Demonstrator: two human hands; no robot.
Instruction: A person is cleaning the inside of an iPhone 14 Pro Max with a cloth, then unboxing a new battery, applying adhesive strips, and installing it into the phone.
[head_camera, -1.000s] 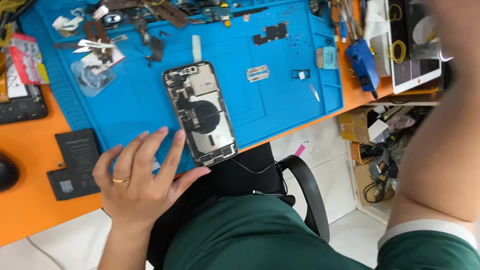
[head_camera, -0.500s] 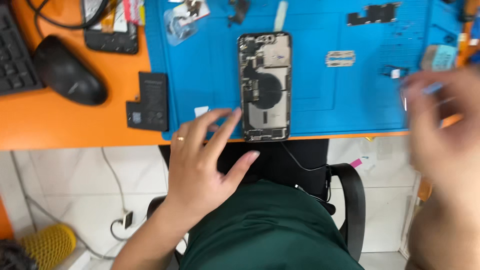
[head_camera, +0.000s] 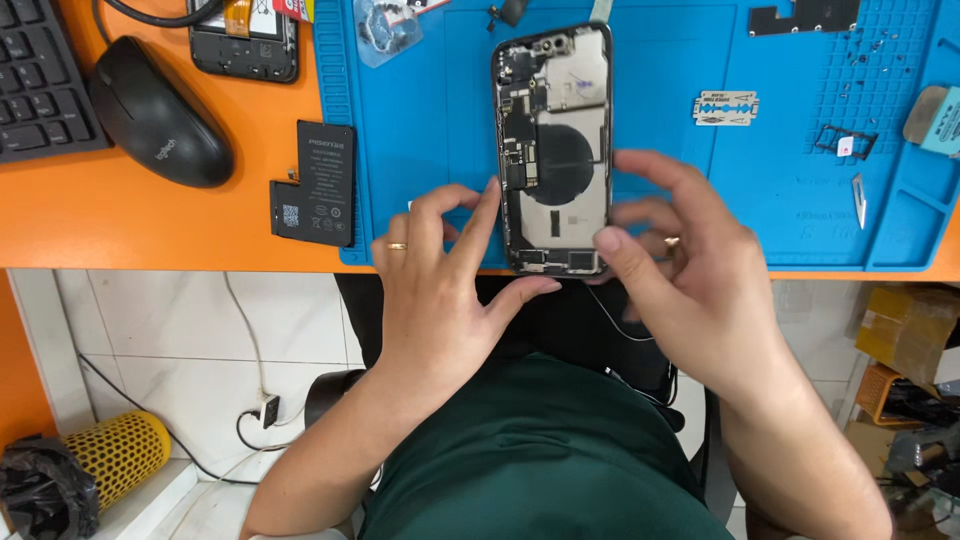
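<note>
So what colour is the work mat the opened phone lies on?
Bright blue; the mat under the opened phone sits on an orange desk, seen in the head view.

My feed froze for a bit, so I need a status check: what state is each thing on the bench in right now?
Phone: back off, insides exposed, flat on the blue mat.
Left hand: open, fingers at the phone's left edge.
Right hand: open, thumb at the phone's lower right corner.
Battery: loose, lying on the orange desk.
Razor blade: bare, flat on the mat.
Mouse: untouched.
</note>
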